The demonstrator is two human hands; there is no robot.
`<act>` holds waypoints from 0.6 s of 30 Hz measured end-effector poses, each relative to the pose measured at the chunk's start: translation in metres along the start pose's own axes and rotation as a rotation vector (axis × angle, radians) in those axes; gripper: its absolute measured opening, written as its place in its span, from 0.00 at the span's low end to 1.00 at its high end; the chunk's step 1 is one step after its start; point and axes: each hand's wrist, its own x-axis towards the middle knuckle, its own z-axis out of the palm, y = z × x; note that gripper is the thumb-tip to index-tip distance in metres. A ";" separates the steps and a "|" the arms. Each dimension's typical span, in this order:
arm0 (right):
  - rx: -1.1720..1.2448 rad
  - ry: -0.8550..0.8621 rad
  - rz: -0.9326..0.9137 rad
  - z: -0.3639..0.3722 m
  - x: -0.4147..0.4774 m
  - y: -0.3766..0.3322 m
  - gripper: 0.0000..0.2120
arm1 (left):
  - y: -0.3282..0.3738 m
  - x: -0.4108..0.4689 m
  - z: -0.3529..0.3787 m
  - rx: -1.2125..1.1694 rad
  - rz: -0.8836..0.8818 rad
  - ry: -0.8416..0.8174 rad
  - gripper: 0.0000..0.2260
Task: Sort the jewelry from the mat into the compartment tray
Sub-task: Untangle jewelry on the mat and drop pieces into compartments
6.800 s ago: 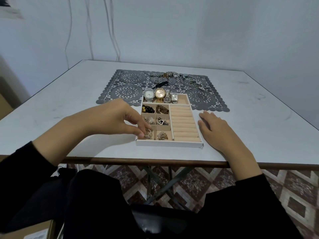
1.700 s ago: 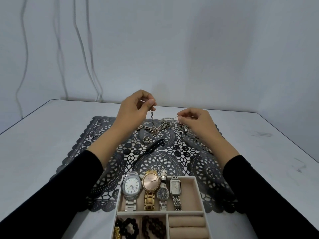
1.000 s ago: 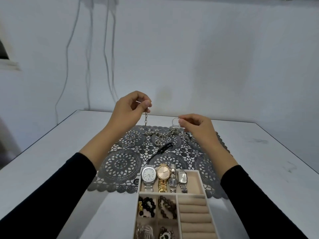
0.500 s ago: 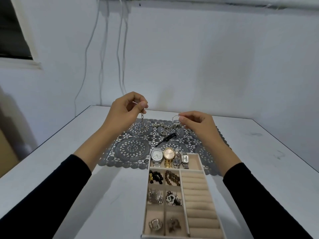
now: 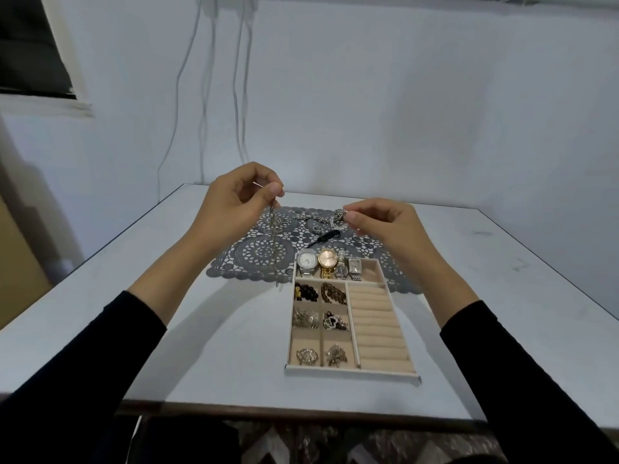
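My left hand (image 5: 234,202) pinches the top end of a thin metal chain (image 5: 274,249), which hangs straight down over the left part of the grey lace mat (image 5: 261,254). To the right, my right hand (image 5: 382,222) pinches a silver ring-like piece (image 5: 339,217) above the mat's far side. More jewelry (image 5: 316,226) and a black piece (image 5: 325,237) lie on the mat. The beige compartment tray (image 5: 351,369) sits in front of the mat, holding several watches (image 5: 326,261), beads and metal pieces in its small compartments.
The tray's right column of ring rolls (image 5: 375,326) holds nothing. The white table (image 5: 167,329) ends near me at a brown edge (image 5: 268,408). A wall with hanging cables (image 5: 241,95) stands behind the table.
My left hand has lifted the chain free of the pile, so it now dangles at full length. The view has pulled back and the whole tray shows.
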 end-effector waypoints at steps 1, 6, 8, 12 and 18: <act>-0.004 -0.011 -0.004 -0.001 -0.004 -0.001 0.10 | 0.002 -0.003 0.000 -0.002 0.005 -0.001 0.03; 0.008 -0.068 -0.019 -0.003 -0.021 -0.006 0.10 | 0.005 -0.019 -0.001 -0.007 0.005 -0.006 0.04; -0.008 -0.114 -0.014 -0.004 -0.026 -0.008 0.10 | 0.003 -0.023 -0.001 -0.005 0.006 -0.015 0.03; -0.066 -0.270 -0.006 -0.008 -0.035 -0.007 0.10 | 0.000 -0.031 0.000 -0.017 0.004 -0.020 0.04; -0.172 -0.575 0.069 -0.011 -0.048 -0.004 0.08 | -0.005 -0.037 0.003 -0.027 0.001 -0.038 0.02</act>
